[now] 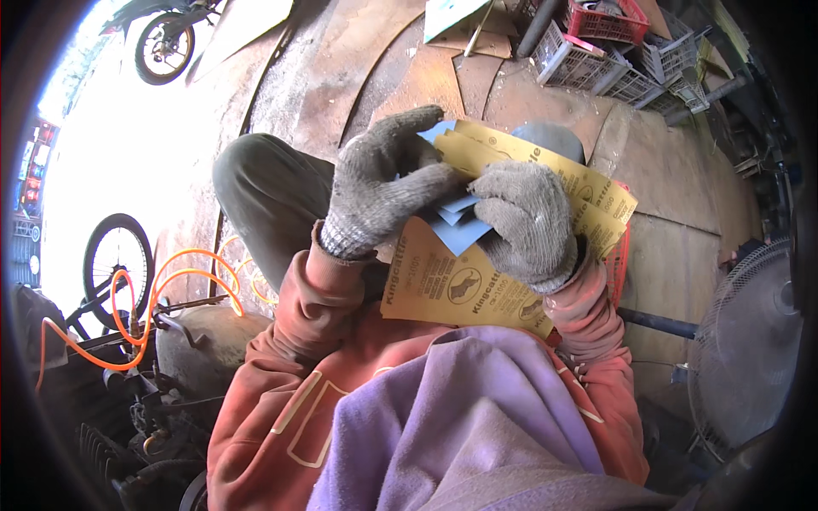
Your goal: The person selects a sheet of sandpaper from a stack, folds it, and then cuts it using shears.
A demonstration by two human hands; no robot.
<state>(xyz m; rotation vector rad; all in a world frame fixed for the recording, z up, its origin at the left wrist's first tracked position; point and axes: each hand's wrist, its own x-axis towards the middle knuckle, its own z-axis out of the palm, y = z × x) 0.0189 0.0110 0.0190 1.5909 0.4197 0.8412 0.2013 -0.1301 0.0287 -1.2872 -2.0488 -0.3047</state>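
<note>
Sheets of sandpaper (pixel 588 192), yellow-brown on the printed back and blue-grey on the grit side, are held up in front of me. My right hand (pixel 530 223), in a grey knit glove, has its fingers curled over the lower edge of the sheets. A folded blue-grey piece (pixel 458 234) sticks out beside its fingers. My left hand (pixel 388 183), gloved alike, is at the sheets' left end with fingers stretched out and thumb apart. Its thumb reaches the sheets' edge. Another yellow-brown sandpaper sheet (pixel 426 277) lies across my lap, below both hands.
Plastic crates (pixel 588 64) stand at the far right on the board-covered floor. A fan (pixel 741 341) is at the right. An orange hose (pixel 183 272) loops over a tank (pixel 200 341) at the left, near a wheel (pixel 118 268). A motorcycle wheel (pixel 164 48) shows at far left.
</note>
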